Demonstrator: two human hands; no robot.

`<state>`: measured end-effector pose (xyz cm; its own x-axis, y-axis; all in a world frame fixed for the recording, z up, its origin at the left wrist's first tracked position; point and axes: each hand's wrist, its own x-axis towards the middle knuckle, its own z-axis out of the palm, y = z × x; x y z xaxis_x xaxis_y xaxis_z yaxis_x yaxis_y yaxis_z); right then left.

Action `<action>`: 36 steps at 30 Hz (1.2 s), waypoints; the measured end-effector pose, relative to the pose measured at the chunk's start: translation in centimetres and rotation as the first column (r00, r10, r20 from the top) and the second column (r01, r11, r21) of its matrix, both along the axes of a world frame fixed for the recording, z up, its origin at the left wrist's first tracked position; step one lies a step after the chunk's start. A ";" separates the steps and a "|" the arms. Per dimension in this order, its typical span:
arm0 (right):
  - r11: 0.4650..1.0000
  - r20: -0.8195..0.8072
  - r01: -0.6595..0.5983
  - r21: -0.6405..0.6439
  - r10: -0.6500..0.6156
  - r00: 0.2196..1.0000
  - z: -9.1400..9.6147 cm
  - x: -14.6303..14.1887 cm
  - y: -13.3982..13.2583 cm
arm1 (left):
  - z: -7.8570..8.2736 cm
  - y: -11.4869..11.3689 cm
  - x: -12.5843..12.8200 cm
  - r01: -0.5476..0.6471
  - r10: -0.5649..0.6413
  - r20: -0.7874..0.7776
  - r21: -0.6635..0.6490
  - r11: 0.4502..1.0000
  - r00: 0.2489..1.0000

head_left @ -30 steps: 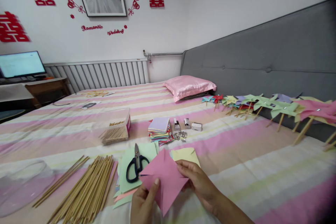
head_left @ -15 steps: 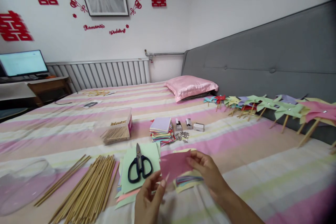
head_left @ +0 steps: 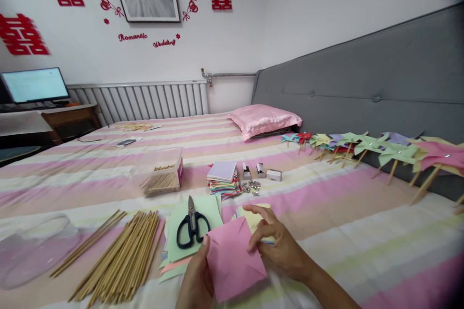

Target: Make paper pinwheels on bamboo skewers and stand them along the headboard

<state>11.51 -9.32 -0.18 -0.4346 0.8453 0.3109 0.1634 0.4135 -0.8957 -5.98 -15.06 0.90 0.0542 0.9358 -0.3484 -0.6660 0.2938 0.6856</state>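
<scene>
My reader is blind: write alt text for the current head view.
A left hand holds a pink paper square over a striped bedspread, the right hand at the paper's edge. Scissors lie on green paper beside wooden sticks; pinwheels line a grey headboard.

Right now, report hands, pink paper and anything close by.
Left hand holding pink paper by its left side; right hand at its right edge. Slits showing near paper's corners. Scissors on green paper, beyond left hand.

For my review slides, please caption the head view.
Left hand holding a pink paper square, right hand at its edge; scissors and sticks nearby, pinwheels along the headboard.
</scene>
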 end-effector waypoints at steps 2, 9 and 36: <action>1.000 0.000 -0.001 0.009 0.001 1.000 0.0 0.0 0.0 | -0.5 0.1 0.1 -0.012 0.015 -0.116 0.029 1.000 0.993; 0.997 -0.025 -0.067 -0.025 0.066 0.997 0.2 0.2 0.2 | -2.0 0.1 0.3 -0.017 0.040 -0.303 0.077 0.997 0.952; 0.938 0.060 -0.326 -0.116 0.334 0.941 0.5 0.8 0.1 | -2.5 0.2 0.0 -0.002 0.031 -0.369 0.078 0.997 0.929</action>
<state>12.27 -9.26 0.36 -0.7140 0.6755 0.1842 0.1040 0.3625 -0.9262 -5.98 -14.86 -1.63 -0.0803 0.9597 -0.2692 -0.3650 0.2230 0.9039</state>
